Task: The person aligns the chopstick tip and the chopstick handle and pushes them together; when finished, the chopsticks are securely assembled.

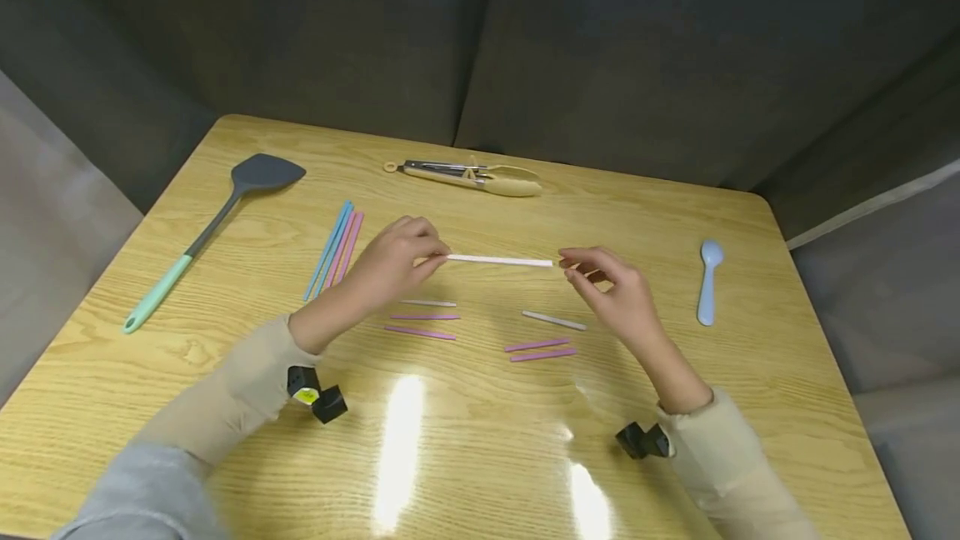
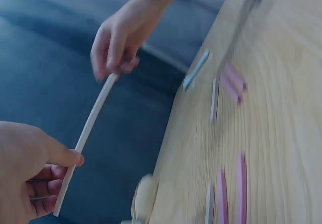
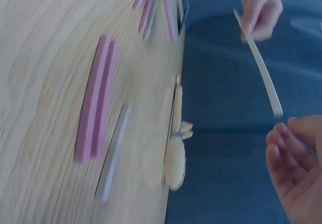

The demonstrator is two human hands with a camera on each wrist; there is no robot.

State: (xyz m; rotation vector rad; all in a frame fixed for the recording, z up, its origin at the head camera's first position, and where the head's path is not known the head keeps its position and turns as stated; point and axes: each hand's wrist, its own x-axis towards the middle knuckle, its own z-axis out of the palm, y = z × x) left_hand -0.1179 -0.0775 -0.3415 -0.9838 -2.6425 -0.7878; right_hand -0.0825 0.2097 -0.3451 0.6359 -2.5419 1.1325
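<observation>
In the head view my left hand (image 1: 401, 258) pinches one end of a slim white chopstick (image 1: 500, 260) between thumb and fingers, above the table. My right hand (image 1: 609, 283) is held at the chopstick's far end, its fingers bent and parted around nothing. A small gap shows between those fingertips and the chopstick (image 3: 264, 75) in the right wrist view. Below the hands lie short white sticks (image 1: 553, 321) and short pinkish-purple sticks (image 1: 543, 354), in a left group and a right group.
Blue chopsticks (image 1: 327, 252) and pink chopsticks (image 1: 349, 242) lie left of my left hand. A dark spatula (image 1: 262, 174) with a mint handle is at the far left. Tongs (image 1: 468, 177) lie along the back edge, and a light blue spoon (image 1: 708, 283) at the right.
</observation>
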